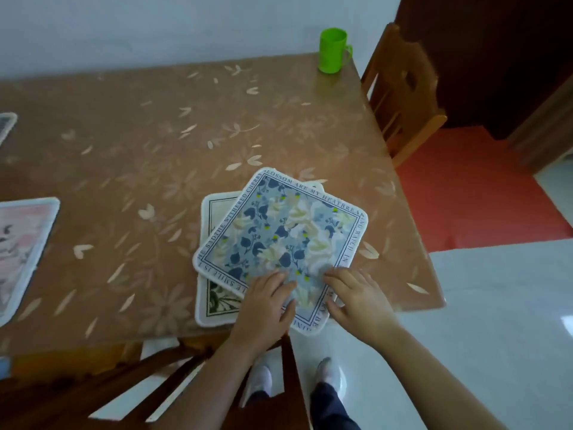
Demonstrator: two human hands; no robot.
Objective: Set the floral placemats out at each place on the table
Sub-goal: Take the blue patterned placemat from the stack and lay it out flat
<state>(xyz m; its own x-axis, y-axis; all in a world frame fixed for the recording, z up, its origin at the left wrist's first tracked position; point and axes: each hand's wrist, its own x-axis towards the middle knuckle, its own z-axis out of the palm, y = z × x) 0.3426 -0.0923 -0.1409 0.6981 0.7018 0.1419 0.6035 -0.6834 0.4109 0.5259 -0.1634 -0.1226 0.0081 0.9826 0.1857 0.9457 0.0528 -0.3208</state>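
A blue floral placemat (280, 240) was seen lying skewed on top of a green-patterned placemat (217, 301) near the front right corner of the tabletop (155, 135), its near corner overhanging the edge. The left hand (263, 308) was laid flat on its near part, fingers (279, 282) spread and pressing, nothing gripped. The right hand (359, 302) was placed at the near right edge, fingers loosely extended over it; whether the edge was pinched could not be told. A pink placemat (21, 252) was set at the left, another mat (6, 125) farther back. A green cup (333, 51) stood at the far corner, beside a wooden chair (400, 94).
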